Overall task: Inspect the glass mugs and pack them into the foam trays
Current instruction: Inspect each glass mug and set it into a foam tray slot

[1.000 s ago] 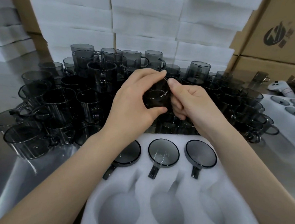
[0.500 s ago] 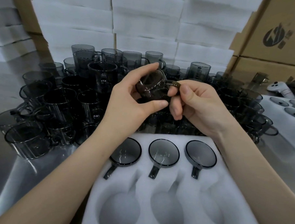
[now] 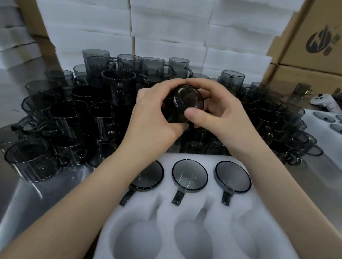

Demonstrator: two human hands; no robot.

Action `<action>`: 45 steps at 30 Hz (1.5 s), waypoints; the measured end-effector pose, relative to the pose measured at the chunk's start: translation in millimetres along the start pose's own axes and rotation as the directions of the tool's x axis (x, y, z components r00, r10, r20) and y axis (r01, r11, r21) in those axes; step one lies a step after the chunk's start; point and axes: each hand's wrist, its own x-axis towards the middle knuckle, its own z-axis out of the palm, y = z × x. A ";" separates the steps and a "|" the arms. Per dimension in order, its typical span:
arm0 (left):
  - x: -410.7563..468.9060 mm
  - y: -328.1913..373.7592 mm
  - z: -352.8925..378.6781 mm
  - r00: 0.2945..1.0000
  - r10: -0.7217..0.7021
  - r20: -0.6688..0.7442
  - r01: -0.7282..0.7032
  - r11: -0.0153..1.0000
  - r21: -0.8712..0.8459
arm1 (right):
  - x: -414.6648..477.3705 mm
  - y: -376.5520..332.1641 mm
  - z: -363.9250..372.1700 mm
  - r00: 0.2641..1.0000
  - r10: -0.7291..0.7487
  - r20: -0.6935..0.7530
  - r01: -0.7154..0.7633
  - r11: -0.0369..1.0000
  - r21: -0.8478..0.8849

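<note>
Risk of slip: smooth glass mug (image 3: 182, 103) held above crowded loose mugs (image 3: 69, 115), behind foam tray (image 3: 200, 207); drop likely to chip several. Left hand (image 3: 153, 116) curled round the body; right hand (image 3: 223, 112) wrapped opposite, thumb (image 3: 193, 113) pressed on the base. Both grasping, neither released. Three near pockets (image 3: 192, 240) vacant.

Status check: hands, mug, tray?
Left hand and right hand both grip one dark glass mug, base toward camera. Foam tray: far row holds three packed mugs, three near pockets open. Nothing between mug and tray.
</note>
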 end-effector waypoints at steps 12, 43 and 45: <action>-2.2 3.7 3.7 0.978 0.154 0.138 -0.181 0.961 0.207 | -0.6 -2.7 11.5 0.981 0.033 -0.191 -0.049 0.996 -0.077; -3.3 7.8 3.1 0.993 -0.015 0.119 0.016 1.000 -0.008 | 4.1 2.1 0.8 0.952 0.292 -0.089 -0.227 0.871 0.436; -3.7 6.7 2.9 0.994 -0.030 0.108 0.045 0.989 -0.143 | 5.7 3.5 -1.7 0.957 0.288 -0.014 -0.250 0.851 0.462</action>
